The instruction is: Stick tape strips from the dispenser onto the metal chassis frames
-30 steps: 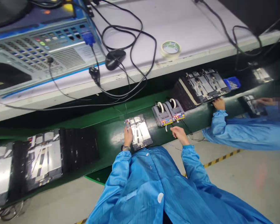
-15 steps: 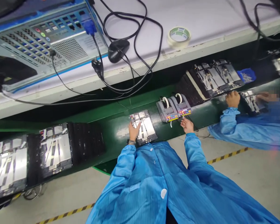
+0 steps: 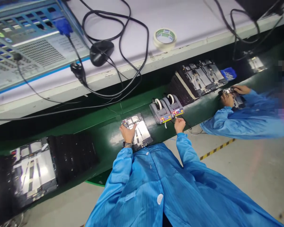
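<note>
Fingers (image 3: 121,127) of the left hand (image 3: 127,134) close along the near-left edge of an opened flat device (image 3: 144,130), the thumb laid over its face — a grip that seems meant to steady it, since only one hand is free for that. From the head view, the device lies face up on the green bench (image 3: 109,140), right against the blue smock (image 3: 153,170). Well to its right, the right hand (image 3: 180,125) has its fingertips gathered at the front of the right tape dispenser (image 3: 175,108); whether they pinch a strip is too small to tell. Beside it, the left tape dispenser (image 3: 161,114) lets a white strip (image 3: 166,125) hang — both dispensers probably stand here for easy reach.
</note>
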Demonstrator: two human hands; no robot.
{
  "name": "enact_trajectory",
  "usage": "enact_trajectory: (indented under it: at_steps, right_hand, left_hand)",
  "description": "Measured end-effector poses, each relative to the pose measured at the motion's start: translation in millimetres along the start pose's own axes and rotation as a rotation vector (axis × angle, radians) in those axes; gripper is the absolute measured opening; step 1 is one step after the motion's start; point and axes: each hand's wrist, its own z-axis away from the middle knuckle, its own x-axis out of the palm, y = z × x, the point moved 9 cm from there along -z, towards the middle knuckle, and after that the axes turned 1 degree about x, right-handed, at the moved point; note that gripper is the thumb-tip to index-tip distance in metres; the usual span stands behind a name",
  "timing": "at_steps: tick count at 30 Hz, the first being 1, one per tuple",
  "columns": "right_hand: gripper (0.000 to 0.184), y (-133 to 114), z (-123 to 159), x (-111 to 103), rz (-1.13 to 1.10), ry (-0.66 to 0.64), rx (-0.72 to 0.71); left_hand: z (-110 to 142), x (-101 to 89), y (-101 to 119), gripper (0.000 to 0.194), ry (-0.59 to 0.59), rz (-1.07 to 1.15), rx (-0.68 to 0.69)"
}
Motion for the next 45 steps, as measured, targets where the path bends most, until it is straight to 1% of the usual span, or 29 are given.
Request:
enact_trajectory:
  at_steps: [2, 5, 8, 12, 15, 18, 22, 25, 27, 29, 34, 36, 38, 40, 41, 43, 45]
  right_hand:
    - [0.014, 3, 8, -2, -0.053, 0.059, 0.018]
    - [0.018, 15, 12, -1, -0.283, 0.077, 0.139]
    - [0.025, 23, 7, -3, -0.46, 0.092, 0.232]
    - [0.031, 26, -6, -3, -0.577, 0.077, 0.266]
    - [0.034, 27, -12, 0, -0.596, 0.068, 0.26]
    - [0.04, 28, -16, 4, -0.546, 0.071, 0.256]
    - [0.046, 28, -18, 4, -0.491, 0.108, 0.248]
    - [0.045, 24, -18, 3, -0.473, 0.133, 0.238]
    - [0.043, 17, -14, 1, -0.429, 0.158, 0.195]
    - [0.043, 6, -7, -4, -0.355, 0.193, 0.114]
    - [0.045, -22, 27, -20, -0.144, 0.267, -0.138]
    - [0.048, -33, 46, -26, -0.083, 0.28, -0.213]
    - [0.052, -43, 66, -27, -0.071, 0.246, -0.254]
    - [0.054, -58, 87, -17, -0.071, 0.155, -0.312]
    - [0.055, -67, 98, -8, -0.072, 0.092, -0.351]
    - [0.056, -85, 120, 22, -0.072, -0.067, -0.445]
    - [0.056, -101, 136, 61, -0.05, -0.236, -0.531]
  left_hand:
    - [-1, 2.6, -3, 0.101, -0.001, -0.021, -0.018]
    - [0, 3.1, -3, 0.1, 0.015, -0.036, -0.004]
    - [1, 2.4, -1, 0.097, 0.022, -0.036, 0.024]
    - [2, 1.4, 1, 0.095, 0.025, -0.041, 0.039]
    - [2, 1.4, 1, 0.095, 0.025, -0.048, 0.045]
    - [1, 2.4, -1, 0.095, 0.016, -0.047, 0.031]
    - [2, 1.4, -2, 0.095, 0.025, -0.036, 0.011]
    - [3, 0.6, -1, 0.094, 0.031, -0.018, 0.021]
    - [4, 0.0, 2, 0.093, 0.032, -0.002, 0.048]
    - [4, -0.7, 4, 0.094, 0.027, 0.015, 0.076]
    - [9, -6.2, 8, 0.093, 0.001, 0.009, 0.093]
    - [15, -13.2, 17, 0.093, 0.036, -0.044, 0.121]
    - [21, -19.8, 35, 0.097, 0.089, -0.12, 0.176]
    - [26, -20.2, 58, 0.104, 0.114, -0.188, 0.236]
    - [26, -16.7, 71, 0.107, 0.103, -0.213, 0.264]
    - [24, -3.2, 95, 0.109, 0.041, -0.244, 0.313]
    - [17, 13.1, 111, 0.107, -0.033, -0.261, 0.342]
